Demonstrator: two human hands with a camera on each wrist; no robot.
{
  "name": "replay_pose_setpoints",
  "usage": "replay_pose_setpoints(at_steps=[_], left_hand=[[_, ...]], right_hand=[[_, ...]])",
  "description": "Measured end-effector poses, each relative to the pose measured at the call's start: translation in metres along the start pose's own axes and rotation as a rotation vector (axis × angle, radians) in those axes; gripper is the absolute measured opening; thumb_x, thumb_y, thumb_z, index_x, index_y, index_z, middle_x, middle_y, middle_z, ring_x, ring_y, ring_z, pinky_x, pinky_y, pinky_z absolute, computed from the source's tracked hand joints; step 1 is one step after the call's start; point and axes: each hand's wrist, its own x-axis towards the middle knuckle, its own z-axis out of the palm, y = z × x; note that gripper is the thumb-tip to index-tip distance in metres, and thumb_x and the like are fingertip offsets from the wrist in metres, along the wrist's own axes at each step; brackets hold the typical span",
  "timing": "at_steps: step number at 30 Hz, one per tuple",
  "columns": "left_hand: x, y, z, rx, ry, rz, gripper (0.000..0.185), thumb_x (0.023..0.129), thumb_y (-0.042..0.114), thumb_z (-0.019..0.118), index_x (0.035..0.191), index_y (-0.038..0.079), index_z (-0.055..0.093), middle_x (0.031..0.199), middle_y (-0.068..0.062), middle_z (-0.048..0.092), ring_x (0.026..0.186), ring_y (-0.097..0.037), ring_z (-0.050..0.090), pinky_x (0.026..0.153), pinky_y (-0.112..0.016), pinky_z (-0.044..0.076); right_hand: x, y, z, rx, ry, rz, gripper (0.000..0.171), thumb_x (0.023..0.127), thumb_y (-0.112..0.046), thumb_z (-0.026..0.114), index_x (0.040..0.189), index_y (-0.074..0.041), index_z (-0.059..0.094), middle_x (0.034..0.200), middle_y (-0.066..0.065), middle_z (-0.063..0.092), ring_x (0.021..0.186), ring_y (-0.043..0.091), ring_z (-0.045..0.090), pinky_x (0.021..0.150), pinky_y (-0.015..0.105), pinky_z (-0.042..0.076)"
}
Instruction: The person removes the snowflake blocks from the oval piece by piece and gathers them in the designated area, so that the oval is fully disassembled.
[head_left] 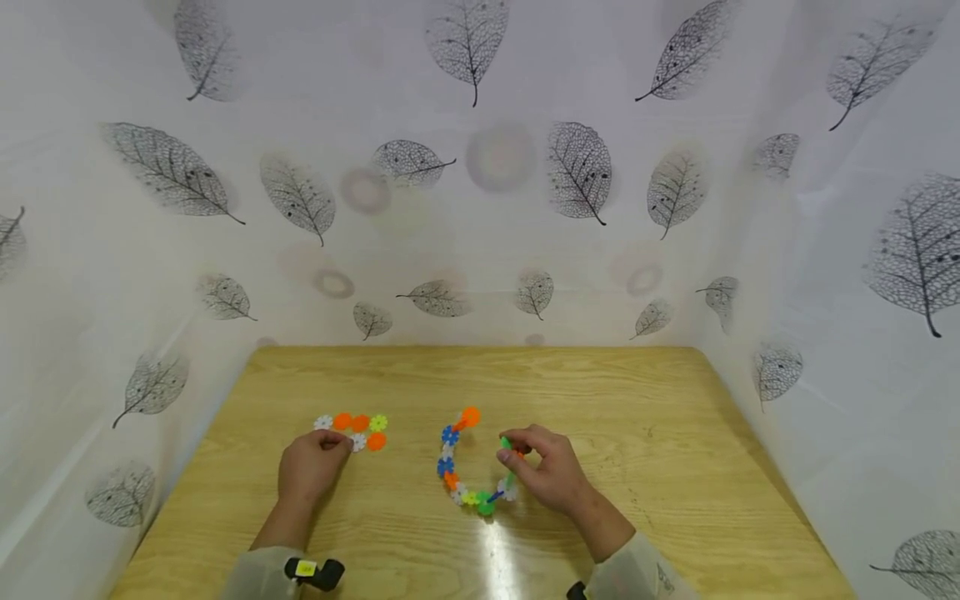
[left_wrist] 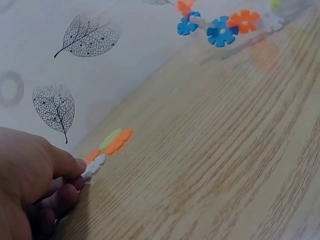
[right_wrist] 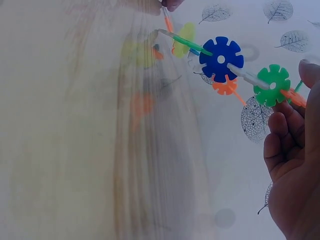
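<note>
A curved chain of interlocking plastic snowflake discs (head_left: pixel 446 467) in blue, white, orange, yellow and green stands over the middle of the wooden table. My right hand (head_left: pixel 551 471) pinches the chain's right end, at a green disc (right_wrist: pixel 271 85) beside an orange one (right_wrist: pixel 294 97). To the left, my left hand (head_left: pixel 311 467) has thumb and finger at the near edge of a white snowflake disc (head_left: pixel 358 442), pinching it. That same white disc (left_wrist: pixel 95 167) shows at the fingertips in the left wrist view.
Loose discs lie close around the left fingertips: a white one (head_left: pixel 323 422), orange ones (head_left: pixel 377 441) and a yellow-green one (head_left: pixel 378 422). The wooden table (head_left: pixel 637 392) meets a pale sheet (head_left: pixel 495 233) printed with leaves at the back and both sides.
</note>
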Motion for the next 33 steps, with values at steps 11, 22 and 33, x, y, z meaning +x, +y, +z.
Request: replay_pose_setpoints(at_steps=[11,22,33], left_hand=[[-0.008,0.015,0.005,-0.121,-0.060,-0.004,0.035,0.100,0.034,0.067,0.111,0.002,0.075,0.104,-0.011,0.074,0.095,-0.027,0.067,0.080,-0.043,0.054],[-0.023,0.056,0.031,-0.412,-0.255,0.137,0.024,0.101,0.026,0.071,0.107,0.003,0.076,0.088,-0.003,0.070,0.081,-0.022,0.064,0.068,-0.028,0.054],[-0.038,0.086,0.060,-0.465,-0.392,0.205,0.023,0.101,0.028,0.070,0.102,0.006,0.075,0.087,-0.005,0.070,0.081,-0.022,0.064,0.068,-0.028,0.054]], right_hand=[[0.001,-0.003,-0.004,-0.015,-0.013,-0.023,0.019,0.097,-0.012,0.075,0.115,-0.011,0.074,0.092,-0.005,0.068,0.083,0.009,0.063,0.069,0.043,0.058],[0.001,-0.002,-0.002,-0.031,-0.010,-0.044,0.022,0.097,-0.012,0.074,0.118,-0.010,0.074,0.095,-0.005,0.068,0.085,0.010,0.063,0.070,0.039,0.058],[0.001,-0.002,-0.001,-0.051,-0.009,-0.073,0.024,0.096,-0.012,0.075,0.119,-0.010,0.073,0.095,-0.004,0.068,0.083,0.009,0.062,0.067,0.040,0.057]])
